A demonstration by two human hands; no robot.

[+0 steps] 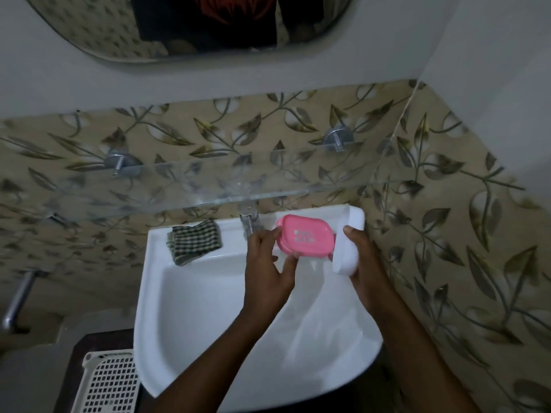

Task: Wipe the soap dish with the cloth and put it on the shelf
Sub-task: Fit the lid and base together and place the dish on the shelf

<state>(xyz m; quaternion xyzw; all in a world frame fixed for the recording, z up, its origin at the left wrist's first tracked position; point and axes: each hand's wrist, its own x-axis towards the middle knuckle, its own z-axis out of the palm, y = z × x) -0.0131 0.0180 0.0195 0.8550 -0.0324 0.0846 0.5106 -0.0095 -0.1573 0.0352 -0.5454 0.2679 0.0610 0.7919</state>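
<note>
My left hand (265,269) pinches the left edge of a pink oval soap dish (304,238) and holds it over the back right of the white sink (155,293). Just right of the dish, my right hand (369,263) grips a white oval piece (344,260), which touches or nearly touches it. A green-and-white checked cloth (195,239) lies crumpled on the sink's back left rim, apart from both hands. The glass shelf (208,186) runs across the wall above the sink, bare, on two metal brackets.
A chrome tap (249,222) stands at the sink's back middle, under the shelf edge. A white perforated basket (110,383) sits at floor level on the left. A metal pipe (18,296) juts from the left wall. A mirror (193,25) hangs above.
</note>
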